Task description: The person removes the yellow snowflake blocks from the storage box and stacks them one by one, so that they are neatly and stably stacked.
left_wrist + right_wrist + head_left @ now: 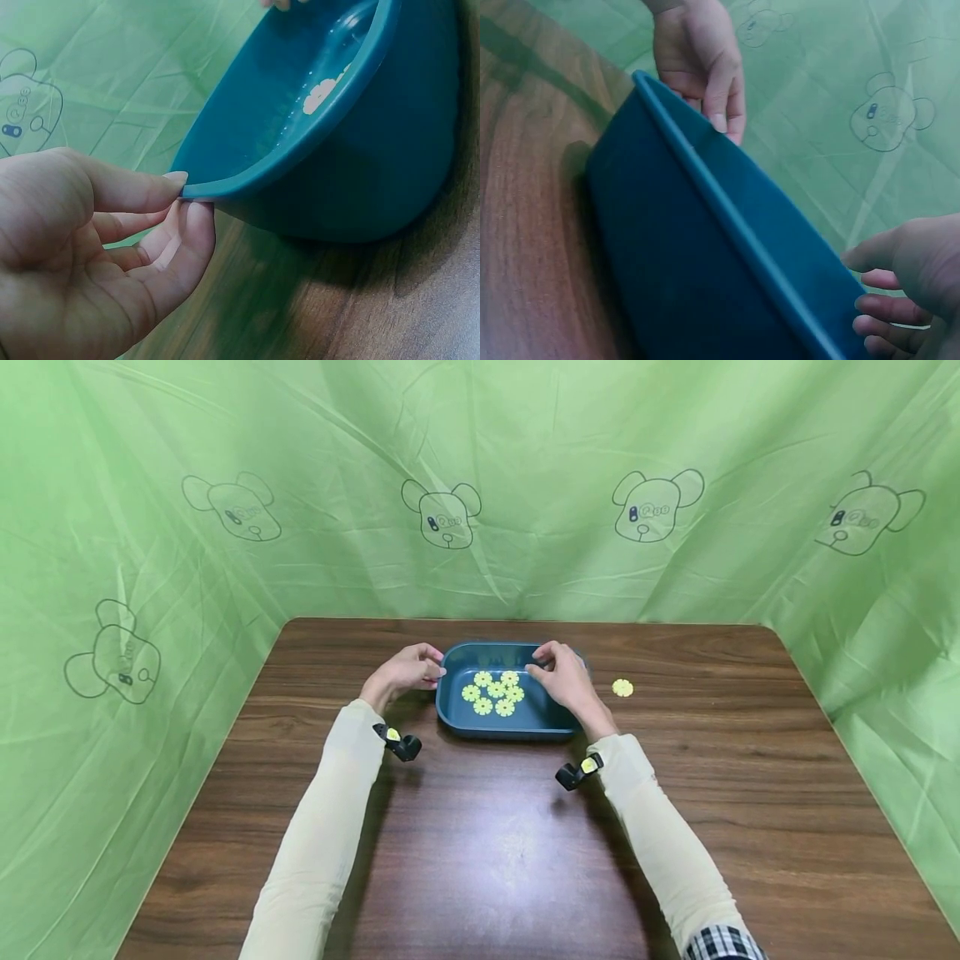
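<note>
A dark blue rectangular basin [491,727] with rounded corners stands on the table, and several yellow flower-shaped pieces [497,690] lie on its floor. At the basin's left end, my left hand [97,240] pinches the rim, thumb above and fingers below. My right hand [566,681] hovers over the basin's right end, thumb and fingers apart with nothing between them. In the right wrist view its loosely bent fingers [889,307] are close to the far rim. One more yellow flower-shaped piece [622,687] lies on the table to the right of the basin.
The brown wood-grain table [750,827] reaches to a green curtain [540,577] with bear-head drawings at the back and sides. Each wrist carries a small black camera, such as the left camera [405,747].
</note>
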Demonstrator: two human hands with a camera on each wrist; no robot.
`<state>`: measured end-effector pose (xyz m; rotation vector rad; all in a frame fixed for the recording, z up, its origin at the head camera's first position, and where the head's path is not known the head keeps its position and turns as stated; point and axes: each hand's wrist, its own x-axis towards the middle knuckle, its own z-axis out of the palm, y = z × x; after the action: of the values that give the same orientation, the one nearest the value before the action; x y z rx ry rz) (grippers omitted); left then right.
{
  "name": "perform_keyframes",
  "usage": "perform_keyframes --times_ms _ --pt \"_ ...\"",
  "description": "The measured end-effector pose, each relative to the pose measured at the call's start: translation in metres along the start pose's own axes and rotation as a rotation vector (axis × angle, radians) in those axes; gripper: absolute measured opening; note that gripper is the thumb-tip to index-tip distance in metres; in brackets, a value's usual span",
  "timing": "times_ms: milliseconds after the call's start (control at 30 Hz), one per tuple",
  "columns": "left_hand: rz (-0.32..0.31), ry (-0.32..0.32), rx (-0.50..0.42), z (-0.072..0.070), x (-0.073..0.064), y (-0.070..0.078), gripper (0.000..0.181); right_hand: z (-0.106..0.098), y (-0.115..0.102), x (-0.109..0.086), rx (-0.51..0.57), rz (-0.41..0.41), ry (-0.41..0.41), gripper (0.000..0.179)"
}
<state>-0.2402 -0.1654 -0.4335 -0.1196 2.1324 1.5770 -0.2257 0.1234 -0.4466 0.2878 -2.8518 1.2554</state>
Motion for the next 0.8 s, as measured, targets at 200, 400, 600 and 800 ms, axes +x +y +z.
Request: perform_keyframes --times_ms 200,400,600,800 --pt "-0.002 -0.008 0.007 -0.002 0.004 0.0 0.038 0.012 0.001 0.003 -0.032 0.061 -0.094 0.03" --pt "-0.01 -0.008 0.003 -0.003 0.004 0.001 0.038 0.022 0.003 0.008 -0.081 0.075 -0.134 0.03" --pt "-0.005 -0.009 0.0 -0.003 0.003 0.003 0.037 0.028 0.006 0.011 -0.139 0.085 -0.171 0.032" --pt "-0.003 -0.014 -0.009 -0.002 0.001 0.004 0.037 0.03 0.005 0.013 -0.18 0.091 -0.222 0.031"
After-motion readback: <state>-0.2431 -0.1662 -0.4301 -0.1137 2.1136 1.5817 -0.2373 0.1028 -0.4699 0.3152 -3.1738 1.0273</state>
